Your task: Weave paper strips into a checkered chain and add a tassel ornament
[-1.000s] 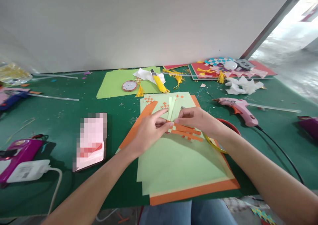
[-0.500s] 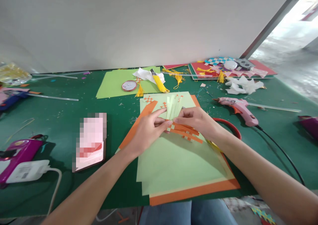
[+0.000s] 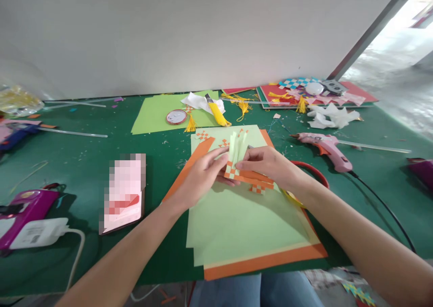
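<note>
Between my hands is a small paper weave (image 3: 232, 169) of orange and pale green strips, checkered at its corner. Its loose green strips (image 3: 238, 145) point up and away from me, and its orange strips (image 3: 253, 179) stretch to the right. My left hand (image 3: 206, 174) grips the weave's left side, thumb in front and fingers behind. My right hand (image 3: 262, 160) is closed on the strips at the right, thumb against index finger. Beneath lie stacked pale green sheets (image 3: 237, 225) over orange paper (image 3: 267, 262). A small checkered piece (image 3: 257, 189) rests on the sheets below the weave.
A pink glue gun (image 3: 324, 149) lies at right with its cord. Red-handled scissors (image 3: 313, 171) are partly under my right forearm. A phone (image 3: 123, 194) and a white plug (image 3: 39, 233) lie left. Behind are a yellow cutter (image 3: 216, 110), a tape roll (image 3: 176, 116) and tassels (image 3: 190, 124).
The weave has tilted up, so its checkered corner now shows more. My left thumb has drawn back to the left and up, and its fingers show underneath. My right hand has hardly moved.
</note>
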A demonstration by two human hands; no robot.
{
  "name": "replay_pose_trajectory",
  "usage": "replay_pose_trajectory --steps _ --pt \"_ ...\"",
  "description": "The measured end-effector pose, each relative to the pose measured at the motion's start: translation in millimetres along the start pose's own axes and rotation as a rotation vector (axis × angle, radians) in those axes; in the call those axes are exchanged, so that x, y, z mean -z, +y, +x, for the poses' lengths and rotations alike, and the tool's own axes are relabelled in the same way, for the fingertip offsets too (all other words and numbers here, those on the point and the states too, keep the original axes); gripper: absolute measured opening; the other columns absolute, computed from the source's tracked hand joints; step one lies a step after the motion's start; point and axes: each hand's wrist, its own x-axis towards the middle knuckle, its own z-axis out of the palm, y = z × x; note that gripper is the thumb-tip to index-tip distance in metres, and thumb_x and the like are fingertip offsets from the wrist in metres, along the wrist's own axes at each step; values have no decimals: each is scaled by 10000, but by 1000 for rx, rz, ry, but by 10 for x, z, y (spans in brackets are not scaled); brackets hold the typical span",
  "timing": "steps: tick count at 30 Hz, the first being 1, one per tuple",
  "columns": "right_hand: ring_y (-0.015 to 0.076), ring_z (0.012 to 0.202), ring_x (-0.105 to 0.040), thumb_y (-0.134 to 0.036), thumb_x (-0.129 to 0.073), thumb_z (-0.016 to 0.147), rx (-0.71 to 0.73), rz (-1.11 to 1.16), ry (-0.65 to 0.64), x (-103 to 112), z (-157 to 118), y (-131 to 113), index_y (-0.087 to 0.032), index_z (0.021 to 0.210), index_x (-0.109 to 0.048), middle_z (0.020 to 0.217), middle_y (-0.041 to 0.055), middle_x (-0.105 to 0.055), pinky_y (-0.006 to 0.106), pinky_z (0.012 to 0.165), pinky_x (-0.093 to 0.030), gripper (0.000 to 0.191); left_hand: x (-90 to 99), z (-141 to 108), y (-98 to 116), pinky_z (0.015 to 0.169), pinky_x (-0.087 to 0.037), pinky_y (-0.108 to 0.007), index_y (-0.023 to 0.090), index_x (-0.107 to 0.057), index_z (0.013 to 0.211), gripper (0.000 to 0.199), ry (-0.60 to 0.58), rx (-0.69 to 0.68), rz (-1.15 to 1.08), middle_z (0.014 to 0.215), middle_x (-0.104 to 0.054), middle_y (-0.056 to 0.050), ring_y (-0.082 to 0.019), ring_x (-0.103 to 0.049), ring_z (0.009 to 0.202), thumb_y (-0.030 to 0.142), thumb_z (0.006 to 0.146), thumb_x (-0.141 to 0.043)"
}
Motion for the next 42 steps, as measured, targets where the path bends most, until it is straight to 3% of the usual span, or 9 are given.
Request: replay_pose_trajectory --steps 6,10,14,19,25,42 --pt "69 495 -314 -487 -755 684 10 123 62 33 5 0 -174 597 -568 533 -65 -395 244 469 -228 374 40 64 17 732 -582 -287 168 -618 938 165 -112 181 -407 872 -619 -10 -139 -680 768 324 886 -630" --pt "82 516 -397 -482 -755 694 10 223 29 30 24 52 -172 639 -585 571 -44 -466 248 487 -290 358 37 58 -5 856 -552 -285 177 -653 927 131 -154 206 -601 942 -625 -13 -100 -628 816 294 870 -659" --pt "107 542 -472 -516 -754 678 9 213 55 2 34 74 -171 686 -627 594 -14 -541 258 499 -339 368 26 54 -33 864 -544 -276 189 -672 956 108 -159 220 -722 952 -635 -9 -99 -623 837 243 862 -669" --pt "119 557 -514 -516 -755 676 30 215 51 -18 28 61 -172 704 -659 611 2 -582 266 503 -367 359 29 43 -20 817 -557 -270 192 -676 973 116 -135 228 -746 913 -638 -4 -90 -620 772 187 858 -668" --pt "126 563 -529 -526 -753 677 14 220 60 -28 20 56 -179 707 -648 608 1 -587 267 501 -370 364 21 36 -4 842 -556 -285 198 -670 1001 127 -154 240 -754 988 -637 -15 -102 -627 832 174 884 -627" --pt "133 592 -534 -511 -760 679 25 200 72 -29 15 50 -183 732 -661 630 9 -594 268 509 -365 347 16 50 -2 808 -563 -272 184 -673 1014 147 -95 240 -727 969 -636 -26 -102 -624 811 153 875 -633"
